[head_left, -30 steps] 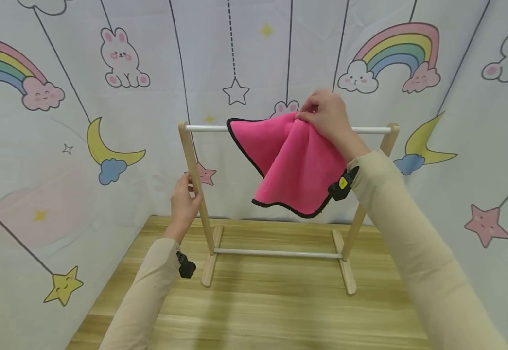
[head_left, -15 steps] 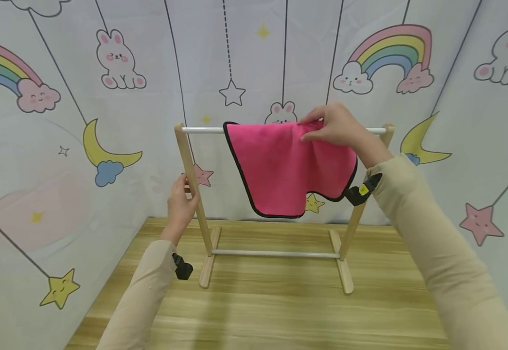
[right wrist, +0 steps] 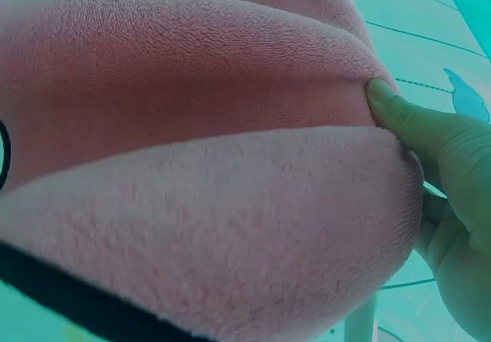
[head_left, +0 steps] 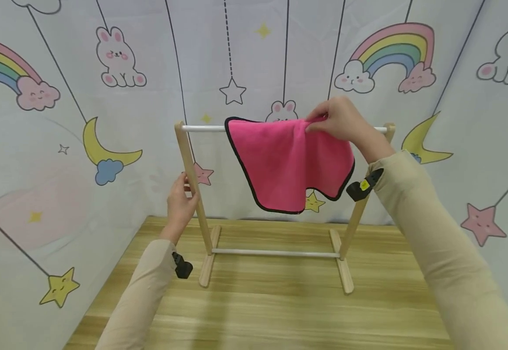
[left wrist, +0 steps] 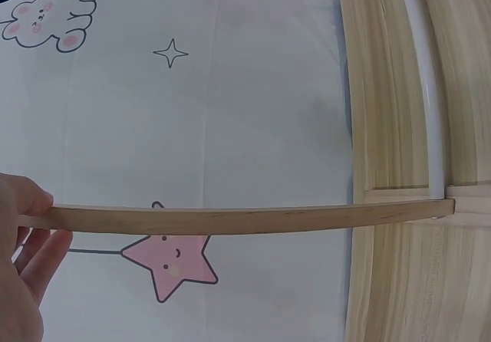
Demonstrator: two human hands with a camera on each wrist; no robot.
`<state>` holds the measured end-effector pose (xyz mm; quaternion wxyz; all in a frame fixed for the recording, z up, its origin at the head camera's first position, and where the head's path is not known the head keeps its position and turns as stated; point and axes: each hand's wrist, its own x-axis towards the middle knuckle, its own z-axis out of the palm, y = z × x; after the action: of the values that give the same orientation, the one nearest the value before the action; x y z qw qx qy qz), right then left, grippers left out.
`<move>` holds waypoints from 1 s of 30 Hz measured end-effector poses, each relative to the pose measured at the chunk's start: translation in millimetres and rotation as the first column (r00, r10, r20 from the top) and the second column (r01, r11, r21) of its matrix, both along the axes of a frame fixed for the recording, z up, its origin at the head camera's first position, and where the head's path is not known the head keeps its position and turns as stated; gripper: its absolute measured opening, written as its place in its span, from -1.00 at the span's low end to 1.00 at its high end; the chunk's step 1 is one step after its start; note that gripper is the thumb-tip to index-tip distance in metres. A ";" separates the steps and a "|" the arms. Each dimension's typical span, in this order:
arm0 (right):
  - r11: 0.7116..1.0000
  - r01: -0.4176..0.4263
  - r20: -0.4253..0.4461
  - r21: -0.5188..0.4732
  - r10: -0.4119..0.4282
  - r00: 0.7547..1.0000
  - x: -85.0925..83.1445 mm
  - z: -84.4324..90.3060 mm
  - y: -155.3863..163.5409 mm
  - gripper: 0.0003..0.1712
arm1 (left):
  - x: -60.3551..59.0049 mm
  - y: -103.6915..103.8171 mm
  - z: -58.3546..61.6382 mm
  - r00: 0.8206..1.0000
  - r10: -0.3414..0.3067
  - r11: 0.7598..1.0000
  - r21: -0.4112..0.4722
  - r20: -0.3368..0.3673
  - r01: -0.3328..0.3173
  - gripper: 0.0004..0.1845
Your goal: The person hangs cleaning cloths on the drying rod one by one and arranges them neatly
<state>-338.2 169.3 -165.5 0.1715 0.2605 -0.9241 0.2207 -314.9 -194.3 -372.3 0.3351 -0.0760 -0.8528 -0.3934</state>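
A pink fleece towel point(head_left: 275, 165) with black edging hangs in folds over the white top rail point(head_left: 205, 129) of a wooden rack. My right hand point(head_left: 345, 124) pinches the towel's upper part near the rail. In the right wrist view the thumb point(right wrist: 406, 116) presses into a fold of the plush cloth point(right wrist: 230, 204), and the other fingers are mostly behind it. My left hand point(head_left: 181, 201) grips the rack's left upright point(head_left: 194, 189). The left wrist view shows thumb and fingers around that wooden upright point(left wrist: 230, 221).
The rack's feet point(head_left: 344, 277) stand on a wood-grain tabletop point(head_left: 271, 311). A lower white bar point(head_left: 275, 253) joins the two sides. Behind and at both sides hangs a white backdrop point(head_left: 148, 112) printed with rainbows, bunnies and stars.
The bunched towel has come down and spread wider across the rail, then its top lifted slightly again. My right hand moved right and a little lower with it. The left hand keeps its grip.
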 end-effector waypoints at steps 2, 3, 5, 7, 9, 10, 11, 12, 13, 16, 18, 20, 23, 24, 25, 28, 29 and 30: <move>0.999 0.008 -0.055 -0.033 -0.010 0.998 -2.6 3.4 -3.3 -0.70 | -0.3 0.1 0.3 1.000 0.003 1.000 0.001 -0.003 -0.003 -0.45; 0.998 0.012 -0.091 -0.066 -0.018 0.996 -4.1 5.3 -4.5 -0.70 | -0.3 0.2 0.4 1.000 0.002 1.000 0.003 -0.005 -0.002 -0.46; 0.991 0.021 -0.150 -0.130 -0.040 0.988 -7.1 8.1 -5.7 -0.69 | -0.4 0.4 0.6 1.000 -0.001 1.000 0.002 -0.008 0.001 -0.46; 0.989 0.043 -0.170 -0.141 -0.067 0.983 -9.2 9.3 -4.4 -0.68 | -0.2 0.6 0.8 1.000 -0.007 1.000 0.001 -0.007 0.007 -0.45; 0.991 0.069 -0.151 -0.111 -0.085 0.985 -10.4 8.1 -1.5 -0.68 | 0.1 0.6 0.8 1.000 -0.009 1.000 0.006 -0.007 0.009 -0.45; 0.993 0.084 -0.123 -0.086 -0.094 0.988 -10.2 6.6 0.3 -0.68 | 0.3 0.6 0.7 1.000 -0.007 1.000 0.008 -0.009 0.007 -0.45; 0.993 0.099 -0.090 -0.063 -0.105 0.990 -9.5 4.8 2.3 -0.68 | 0.5 0.4 0.7 1.000 -0.005 1.000 0.007 -0.010 0.005 -0.45; 0.993 0.113 -0.062 -0.046 -0.116 0.991 -8.7 2.9 4.4 -0.67 | 0.6 0.4 0.8 1.000 -0.004 1.000 0.007 -0.011 0.004 -0.45; 0.992 0.117 -0.037 -0.050 -0.119 0.992 -7.9 1.1 6.5 -0.68 | 0.8 0.3 0.8 1.000 -0.005 1.000 0.008 -0.015 0.005 -0.45; 0.991 0.112 0.024 -0.076 -0.111 0.994 -4.5 -1.4 13.4 -0.67 | 0.9 -0.1 0.9 1.000 -0.002 1.000 0.004 -0.019 0.002 -0.45; 0.993 0.083 0.066 -0.087 -0.077 0.995 -1.9 -1.2 18.5 -0.66 | 1.0 0.0 1.3 1.000 -0.004 1.000 0.006 -0.013 0.004 -0.45; 0.994 0.044 0.098 -0.097 -0.034 0.995 0.6 -1.4 23.2 -0.65 | 1.5 -0.5 1.2 1.000 -0.002 1.000 0.011 -0.002 0.002 -0.44; 0.993 -0.006 0.119 -0.115 0.020 0.993 4.1 -3.6 28.9 -0.62 | 2.4 -1.5 1.0 1.000 0.000 1.000 0.019 0.010 0.000 -0.45; 0.993 -0.017 0.115 -0.120 0.031 0.993 4.9 -5.0 30.2 -0.62 | 2.6 -1.6 0.8 1.000 0.001 1.000 0.021 0.009 -0.001 -0.45; 0.993 -0.023 0.107 -0.120 0.036 0.994 5.7 -6.5 31.4 -0.61 | 2.9 -1.5 0.7 1.000 0.005 1.000 0.025 0.006 -0.005 -0.46; 0.994 -0.020 0.070 -0.112 0.028 0.997 7.3 -10.8 33.3 -0.61 | 3.8 0.4 1.7 0.999 0.030 0.998 0.057 -0.038 -0.028 -0.53; 0.994 -0.014 0.056 -0.107 0.020 0.998 7.7 -11.9 33.8 -0.61 | 4.2 1.8 2.8 0.997 0.047 0.996 0.074 -0.066 -0.042 -0.56; 0.995 -0.006 0.041 -0.101 0.010 0.999 8.2 -12.7 34.2 -0.62 | 4.7 3.6 4.4 0.993 0.066 0.994 0.095 -0.100 -0.056 -0.60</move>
<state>-330.1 203.6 -178.1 0.1643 0.2506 -0.9141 0.2732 -310.1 -190.7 -367.9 0.3937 -0.0547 -0.8173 -0.4173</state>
